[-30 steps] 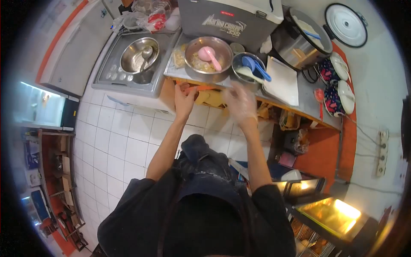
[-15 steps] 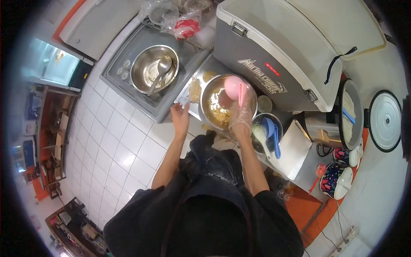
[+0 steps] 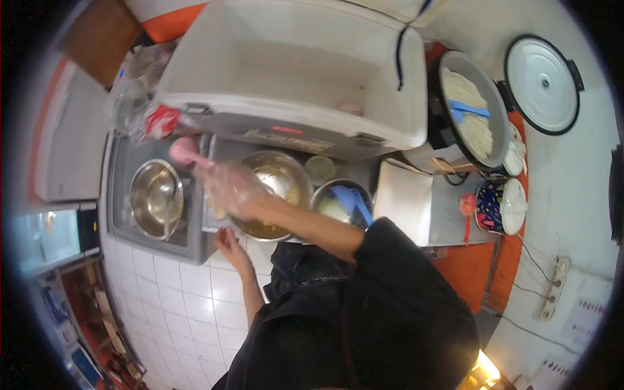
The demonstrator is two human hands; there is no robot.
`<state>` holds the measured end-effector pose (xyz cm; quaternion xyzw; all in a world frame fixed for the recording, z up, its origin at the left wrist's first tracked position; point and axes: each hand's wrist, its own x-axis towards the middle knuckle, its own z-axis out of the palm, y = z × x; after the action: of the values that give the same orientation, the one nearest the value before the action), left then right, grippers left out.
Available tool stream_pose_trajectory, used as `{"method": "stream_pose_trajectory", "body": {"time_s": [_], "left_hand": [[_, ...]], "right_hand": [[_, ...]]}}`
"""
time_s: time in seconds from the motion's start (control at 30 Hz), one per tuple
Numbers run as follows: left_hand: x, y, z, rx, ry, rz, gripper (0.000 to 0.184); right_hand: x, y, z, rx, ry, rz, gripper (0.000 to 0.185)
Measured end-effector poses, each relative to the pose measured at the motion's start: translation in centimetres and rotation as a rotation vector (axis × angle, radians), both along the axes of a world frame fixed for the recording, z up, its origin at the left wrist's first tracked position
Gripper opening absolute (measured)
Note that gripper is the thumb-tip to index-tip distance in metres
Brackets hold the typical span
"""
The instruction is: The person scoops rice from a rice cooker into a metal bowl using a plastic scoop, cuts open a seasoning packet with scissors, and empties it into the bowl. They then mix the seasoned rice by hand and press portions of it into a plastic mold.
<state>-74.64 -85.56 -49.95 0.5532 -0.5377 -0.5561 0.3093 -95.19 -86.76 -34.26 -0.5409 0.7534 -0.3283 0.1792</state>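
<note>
My right hand [image 3: 233, 190], in a clear plastic glove and blurred by motion, is closed round the handle of a pink ladle [image 3: 185, 151]. The ladle's bowl is over the grey surface at the left, above a steel bowl [image 3: 138, 198] with a metal spoon [image 3: 170, 209] in it. Beneath my right wrist is a larger steel bowl [image 3: 300, 184] with yellowish food in it, partly hidden by my arm. My left hand [image 3: 230, 248] is bare, with loosely bent fingers, low beside the counter's front edge and holding nothing visible.
A large open cooler box [image 3: 286, 123] stands behind the bowls. Right of the large bowl are a small bowl with blue utensils [image 3: 351, 200] and a white board [image 3: 404, 201]. A cooker of rice [image 3: 471, 120] stands at the right. Plastic bags [image 3: 140, 97] lie at the back left.
My right hand has carried the pink ladle left, out from over the large bowl toward the spoon's bowl. My view has turned, and the cooler's inside shows more.
</note>
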Motion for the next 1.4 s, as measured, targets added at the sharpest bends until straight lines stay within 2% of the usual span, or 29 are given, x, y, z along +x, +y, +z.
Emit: {"method": "stream_pose_trajectory", "body": {"time_s": [0.07,0.13,0.17,0.23,0.3,0.33,0.37,0.43,0.5,0.63,0.67,0.7,0.73,0.8,0.83,0.87,0.93,1.0,1.03,1.1,1.13,1.2,1.23,1.3,1.33,1.4], "left_hand": [[-0.1,0.5,0.4,-0.028,-0.021,0.079,0.054],[0.4,0.8,-0.5,-0.134,-0.057,0.099,0.048],[-0.1,1.5,1.1,-0.191,-0.103,0.102,0.047],[-1.4,2.9,3.2,-0.287,-0.155,0.169,0.051],[-3.8,5.0,6.8,-0.370,-0.220,0.216,0.052],[-5.9,6.3,9.1,-0.460,-0.213,0.208,0.054],[-7.6,7.8,10.9,-0.549,-0.221,0.196,0.056],[-11.6,10.6,12.4,-0.623,-0.171,0.231,0.054],[-13.2,12.6,14.1,-0.711,-0.151,0.214,0.053],[-20.1,18.6,15.1,-0.854,-0.014,0.073,0.048],[-21.5,20.0,15.2,-0.888,0.071,0.000,0.048],[-22.7,21.4,15.4,-0.941,0.053,-0.150,0.053],[-24.1,22.8,15.5,-0.989,0.041,-0.298,0.057],[-28.2,26.2,18.1,-0.919,0.058,-0.600,0.073],[-29.8,27.8,18.2,-0.899,0.067,-0.674,0.084],[-31.1,29.1,18.3,-0.877,0.073,-0.754,0.095],[-33.2,31.3,18.7,-0.867,0.085,-0.809,0.111],[-34.9,32.5,17.6,-0.816,0.115,-0.812,0.115],[-35.2,33.1,17.2,-0.774,0.148,-0.811,0.119],[-35.7,33.4,16.8,-0.766,0.144,-0.799,0.121],[-36.0,33.5,16.8,-0.774,0.142,-0.789,0.123],[-36.1,33.4,16.8,-0.757,0.139,-0.778,0.123],[-36.1,33.3,16.8,-0.738,0.139,-0.763,0.123],[-36.0,33.6,16.4,-0.741,0.139,-0.758,0.118],[-36.4,33.3,16.1,-0.763,0.152,-0.752,0.113],[-37.1,33.0,15.8,-0.787,0.141,-0.741,0.107]], "right_hand": [[-1.2,7.7,1.5,-0.339,0.211,-0.015,0.035],[-8.4,18.5,3.5,-0.064,0.478,-0.306,0.037],[-11.9,24.0,4.6,0.102,0.596,-0.426,0.038],[-21.5,32.6,10.4,0.142,0.757,-0.645,0.035],[-30.5,39.5,12.6,0.146,0.878,-0.698,0.033],[-34.9,42.1,11.6,0.139,0.879,-0.687,0.033],[-38.7,44.4,9.1,0.400,0.864,-0.582,0.031],[-42.7,44.9,8.3,0.641,0.849,-0.435,0.029],[-43.1,45.4,7.7,0.955,0.584,-0.288,0.030],[-45.7,47.4,7.4,0.719,0.629,-0.228,0.030],[-46.6,47.8,7.7,0.645,0.684,-0.371,0.031],[-47.3,48.1,7.8,0.571,0.738,-0.517,0.033],[-48.5,47.8,7.3,0.568,0.738,-0.509,0.033],[-51.4,46.7,5.0,0.555,0.662,-0.539,0.037],[-52.3,47.1,2.6,0.554,0.659,-0.530,0.037],[-53.1,48.0,-0.6,0.595,0.787,-0.373,0.038],[-52.3,48.2,-2.0,0.637,0.906,-0.206,0.040],[-49.0,49.2,-1.4,0.653,0.592,-0.327,0.037],[-46.4,48.5,0.9,0.664,0.589,-0.316,0.037],[-42.5,46.4,6.3,0.827,0.525,-0.115,0.033],[-43.1,46.5,6.7,0.827,0.526,-0.113,0.033],[-44.5,46.8,6.9,0.579,0.600,0.134,0.033],[-45.8,45.8,6.9,0.576,0.596,0.135,0.033],[-48.1,43.9,6.4,0.756,0.650,-0.163,0.035],[-48.3,44.8,5.2,0.750,0.648,-0.165,0.035],[-47.9,48.0,1.7,0.515,0.723,-0.046,0.036]]}}
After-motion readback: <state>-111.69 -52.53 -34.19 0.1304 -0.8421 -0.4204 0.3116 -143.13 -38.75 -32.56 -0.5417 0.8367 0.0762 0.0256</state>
